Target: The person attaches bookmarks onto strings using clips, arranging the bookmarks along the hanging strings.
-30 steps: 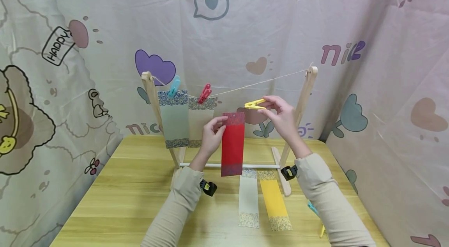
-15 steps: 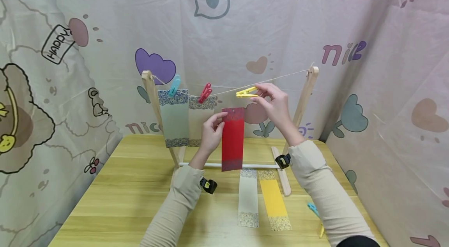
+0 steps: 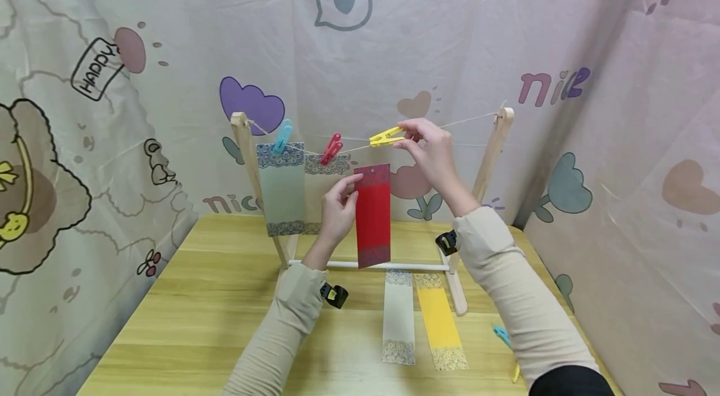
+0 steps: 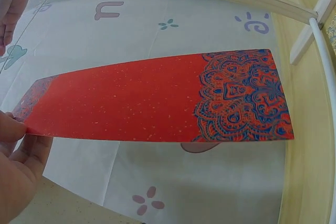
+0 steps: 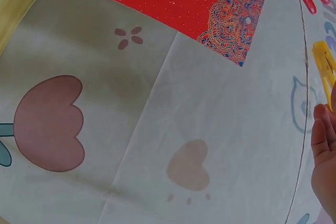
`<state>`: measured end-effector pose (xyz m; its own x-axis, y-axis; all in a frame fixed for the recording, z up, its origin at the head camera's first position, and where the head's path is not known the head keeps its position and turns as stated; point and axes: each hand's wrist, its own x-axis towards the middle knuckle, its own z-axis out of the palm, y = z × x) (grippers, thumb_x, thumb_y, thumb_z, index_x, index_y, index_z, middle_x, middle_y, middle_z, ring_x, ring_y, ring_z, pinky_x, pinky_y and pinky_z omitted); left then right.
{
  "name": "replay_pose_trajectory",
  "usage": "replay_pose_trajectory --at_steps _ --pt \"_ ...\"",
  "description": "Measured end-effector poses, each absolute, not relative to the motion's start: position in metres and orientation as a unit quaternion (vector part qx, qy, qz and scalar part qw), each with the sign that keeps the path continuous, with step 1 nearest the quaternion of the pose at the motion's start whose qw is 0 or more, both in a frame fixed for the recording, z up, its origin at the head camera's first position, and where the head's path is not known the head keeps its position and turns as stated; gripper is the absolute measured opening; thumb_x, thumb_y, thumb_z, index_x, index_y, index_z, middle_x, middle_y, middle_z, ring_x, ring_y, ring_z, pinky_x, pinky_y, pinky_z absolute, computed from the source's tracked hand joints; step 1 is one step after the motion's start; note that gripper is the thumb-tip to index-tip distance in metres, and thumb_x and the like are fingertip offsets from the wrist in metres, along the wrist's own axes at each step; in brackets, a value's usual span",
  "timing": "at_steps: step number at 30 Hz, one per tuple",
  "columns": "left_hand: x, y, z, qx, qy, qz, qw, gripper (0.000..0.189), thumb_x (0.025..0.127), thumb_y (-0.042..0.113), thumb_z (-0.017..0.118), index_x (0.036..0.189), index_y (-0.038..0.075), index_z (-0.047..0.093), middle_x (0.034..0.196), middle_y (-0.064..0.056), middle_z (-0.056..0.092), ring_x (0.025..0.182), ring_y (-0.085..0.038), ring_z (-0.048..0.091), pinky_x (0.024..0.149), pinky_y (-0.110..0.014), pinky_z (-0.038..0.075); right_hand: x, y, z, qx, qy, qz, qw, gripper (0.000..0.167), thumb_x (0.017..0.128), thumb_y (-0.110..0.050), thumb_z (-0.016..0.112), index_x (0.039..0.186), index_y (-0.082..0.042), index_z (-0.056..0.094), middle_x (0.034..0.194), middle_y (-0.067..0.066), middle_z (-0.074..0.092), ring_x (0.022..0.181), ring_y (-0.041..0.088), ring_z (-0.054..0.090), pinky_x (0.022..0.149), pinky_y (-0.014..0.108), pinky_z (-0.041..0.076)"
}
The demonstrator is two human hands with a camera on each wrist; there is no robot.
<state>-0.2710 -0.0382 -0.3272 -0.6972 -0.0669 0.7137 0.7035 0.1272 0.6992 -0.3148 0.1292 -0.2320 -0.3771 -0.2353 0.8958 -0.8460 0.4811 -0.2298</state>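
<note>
Left hand pinches the red card near its upper left corner; the card hangs upright below the string, apart from it, punched hole at top. Right hand pinches the yellow clothespin by its handle end, nose pointing left, just beside the string; the right wrist view shows a gap between the two. On the string, left of the red card: pale green card under a blue clothespin, then beige card under a red clothespin. On the tabletop: whitish card beside yellow card.
</note>
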Motion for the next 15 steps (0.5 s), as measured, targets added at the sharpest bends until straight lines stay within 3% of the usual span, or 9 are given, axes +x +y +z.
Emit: replay_pose_trajectory --at_steps 7,15 --pt "-0.269 -0.039 -0.325 -0.230 -0.682 -0.615 0.322 0.029 0.080 -0.022 0.046 0.106 -0.015 0.056 0.094 -0.029 0.058 0.056 -0.030 0.043 0.050 -0.017 0.032 -0.314 0.122 -0.229 0.340 -0.787 0.327 0.397 0.025 0.069 0.000 0.072 0.090 0.009 0.063 0.079 0.017 0.062 0.066 0.023 0.058 0.060 0.033 0.049" --pt "-0.270 -0.039 -0.323 -0.226 -0.682 -0.613 0.329 0.029 0.079 -0.022 0.046 0.106 -0.014 0.056 0.093 -0.029 0.058 0.058 -0.035 0.047 0.051 -0.017 0.033 -0.315 0.113 -0.224 0.337 -0.816 0.298 0.363 0.017 0.074 0.000 0.068 0.089 0.006 0.062 0.084 0.015 0.062 0.074 0.023 0.059 0.067 0.031 0.050"
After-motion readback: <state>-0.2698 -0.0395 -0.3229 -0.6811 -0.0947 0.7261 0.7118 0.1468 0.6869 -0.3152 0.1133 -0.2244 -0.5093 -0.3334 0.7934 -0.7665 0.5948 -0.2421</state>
